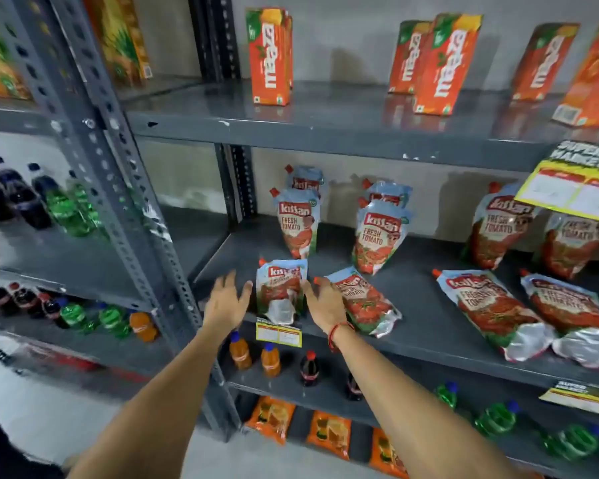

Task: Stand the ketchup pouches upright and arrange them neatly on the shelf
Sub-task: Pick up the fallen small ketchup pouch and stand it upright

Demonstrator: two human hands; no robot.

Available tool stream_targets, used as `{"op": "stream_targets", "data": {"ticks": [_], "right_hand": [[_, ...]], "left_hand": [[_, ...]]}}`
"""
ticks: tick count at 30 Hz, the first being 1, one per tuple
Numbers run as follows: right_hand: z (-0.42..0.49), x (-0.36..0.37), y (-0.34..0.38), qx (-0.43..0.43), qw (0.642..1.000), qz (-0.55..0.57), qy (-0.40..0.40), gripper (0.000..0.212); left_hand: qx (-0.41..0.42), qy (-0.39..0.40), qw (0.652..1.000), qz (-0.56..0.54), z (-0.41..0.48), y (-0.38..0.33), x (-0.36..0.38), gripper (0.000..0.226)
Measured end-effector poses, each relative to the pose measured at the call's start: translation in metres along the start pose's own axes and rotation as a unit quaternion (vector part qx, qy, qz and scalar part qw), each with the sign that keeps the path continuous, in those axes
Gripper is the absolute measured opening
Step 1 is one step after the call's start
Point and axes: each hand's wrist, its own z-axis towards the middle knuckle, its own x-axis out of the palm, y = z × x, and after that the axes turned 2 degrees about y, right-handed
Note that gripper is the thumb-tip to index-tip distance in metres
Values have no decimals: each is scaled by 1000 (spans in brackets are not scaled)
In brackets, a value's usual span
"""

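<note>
6 ketchup pouches [298,223] upright, 4 flat on shelf [429,326]; L hand [226,302] & R hand [322,300] open, empty.

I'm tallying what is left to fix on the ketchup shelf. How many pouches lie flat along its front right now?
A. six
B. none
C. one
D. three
D: three pouches lie flat, one by the right hand and two further right; the pouch between the hands looks propped up.
</note>
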Motion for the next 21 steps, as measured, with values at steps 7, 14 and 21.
{"op": "stream_targets", "data": {"ticks": [7,14,21], "right_hand": [[60,44,5,219,961,166,32,46],[71,67,-2,203,951,231,-30,34],[83,36,15,28,961,265,-78,15]], "left_hand": [[-243,116,908,-322,71,-25,19,51],[-266,129,870,-396,84,-36,29,41],[-90,52,862,-495,96,-53,4,33]]}}
